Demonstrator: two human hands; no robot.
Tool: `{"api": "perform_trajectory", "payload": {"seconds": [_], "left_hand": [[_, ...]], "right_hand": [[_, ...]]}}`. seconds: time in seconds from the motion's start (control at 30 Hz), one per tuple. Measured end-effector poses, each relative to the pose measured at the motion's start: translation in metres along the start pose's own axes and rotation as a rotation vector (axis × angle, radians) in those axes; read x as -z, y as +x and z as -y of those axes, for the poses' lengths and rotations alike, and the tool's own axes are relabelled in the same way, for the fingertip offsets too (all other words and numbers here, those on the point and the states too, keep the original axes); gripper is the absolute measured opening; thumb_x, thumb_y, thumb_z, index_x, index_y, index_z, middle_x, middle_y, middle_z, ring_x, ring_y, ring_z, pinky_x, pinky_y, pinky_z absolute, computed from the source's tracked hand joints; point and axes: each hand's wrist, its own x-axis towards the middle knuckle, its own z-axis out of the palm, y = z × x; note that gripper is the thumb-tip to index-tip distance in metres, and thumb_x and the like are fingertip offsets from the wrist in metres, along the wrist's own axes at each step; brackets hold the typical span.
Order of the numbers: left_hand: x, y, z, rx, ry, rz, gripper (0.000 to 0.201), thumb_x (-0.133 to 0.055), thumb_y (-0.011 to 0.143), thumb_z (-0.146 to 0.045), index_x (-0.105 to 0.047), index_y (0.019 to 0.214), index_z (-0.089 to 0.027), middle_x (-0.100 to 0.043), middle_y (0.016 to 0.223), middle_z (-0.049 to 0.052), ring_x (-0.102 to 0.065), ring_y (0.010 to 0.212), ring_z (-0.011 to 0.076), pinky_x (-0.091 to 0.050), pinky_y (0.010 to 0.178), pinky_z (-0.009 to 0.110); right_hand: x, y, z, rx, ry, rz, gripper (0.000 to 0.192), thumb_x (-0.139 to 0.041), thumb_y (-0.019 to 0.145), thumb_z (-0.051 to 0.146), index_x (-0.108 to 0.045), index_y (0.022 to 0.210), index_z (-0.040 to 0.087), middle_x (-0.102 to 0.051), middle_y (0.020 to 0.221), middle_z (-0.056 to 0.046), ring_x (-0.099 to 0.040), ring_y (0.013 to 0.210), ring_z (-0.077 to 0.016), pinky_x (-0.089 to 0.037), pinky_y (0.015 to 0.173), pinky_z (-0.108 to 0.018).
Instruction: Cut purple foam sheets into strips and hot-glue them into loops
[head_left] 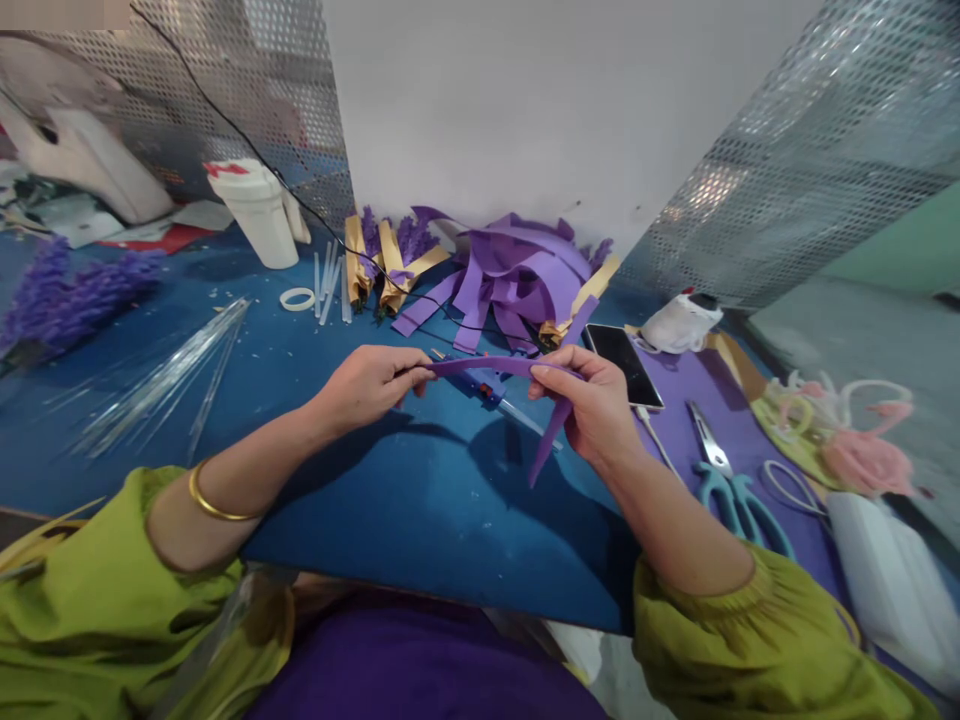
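My left hand (371,385) pinches one end of a long purple foam strip (487,367) above the blue table (390,520). My right hand (589,400) grips the same strip further along, and its free end hangs down past my palm toward the table. The strip is stretched nearly level between both hands. A gold bangle sits on my left wrist. Behind my hands lies a pile of purple foam strips (517,275).
A phone (624,362) and teal-handled scissors (724,480) lie to the right on a purple sheet. Clear plastic sticks (165,380) spread at left, by a tape ring (298,298) and a white bottle (259,212). Purple flower bunches (67,295) sit far left, pink flowers (862,455) far right.
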Motion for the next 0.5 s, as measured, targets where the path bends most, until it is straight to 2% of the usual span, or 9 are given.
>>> {"api": "perform_trajectory", "payload": {"seconds": [0.13,0.2,0.27,0.37,0.5], "left_hand": [[0.003,-0.001,-0.002,-0.034,0.07,-0.059,0.043,-0.048,0.095,-0.048,-0.069,0.072,-0.018,-0.057,0.056,-0.002,-0.05,0.055,0.0114,-0.033,0.057,0.024],[0.004,-0.001,-0.004,0.001,0.065,-0.039,0.05,-0.049,0.094,-0.054,-0.067,0.065,-0.018,-0.057,0.054,-0.002,-0.051,0.054,0.0115,-0.033,0.056,0.024],[0.003,-0.001,-0.006,0.032,0.034,0.008,0.047,-0.054,0.09,-0.058,-0.07,0.071,-0.019,-0.063,0.058,-0.001,-0.055,0.056,0.0125,-0.034,0.056,0.024],[-0.003,-0.002,-0.011,0.02,-0.049,0.067,0.032,-0.059,0.089,-0.049,-0.074,0.089,-0.02,-0.07,0.069,-0.002,-0.059,0.059,0.0129,-0.038,0.059,0.023],[-0.007,-0.003,-0.016,-0.068,-0.068,0.055,0.03,-0.053,0.092,-0.036,-0.07,0.076,-0.018,-0.064,0.062,-0.002,-0.055,0.058,0.0114,-0.038,0.06,0.022]], "right_hand": [[0.0,-0.001,-0.002,0.004,-0.009,0.003,0.017,-0.085,0.064,0.023,-0.069,0.064,0.019,-0.067,0.055,0.001,-0.06,0.051,-0.009,-0.046,0.054,-0.019],[-0.001,-0.001,-0.003,0.008,-0.021,0.022,0.016,-0.085,0.065,0.023,-0.069,0.065,0.019,-0.067,0.055,0.001,-0.06,0.052,-0.0093,-0.047,0.055,-0.02],[-0.003,-0.003,-0.004,0.008,-0.036,0.054,0.016,-0.084,0.067,0.024,-0.069,0.065,0.019,-0.067,0.055,0.001,-0.06,0.052,-0.0094,-0.047,0.056,-0.02],[-0.011,-0.009,-0.006,-0.012,-0.065,0.091,0.018,-0.085,0.066,0.027,-0.068,0.065,0.019,-0.067,0.056,0.002,-0.06,0.052,-0.0101,-0.048,0.057,-0.022],[-0.018,-0.014,-0.007,-0.036,-0.104,0.122,0.022,-0.086,0.063,0.03,-0.067,0.064,0.02,-0.067,0.056,0.001,-0.061,0.052,-0.0119,-0.051,0.057,-0.026]]}}
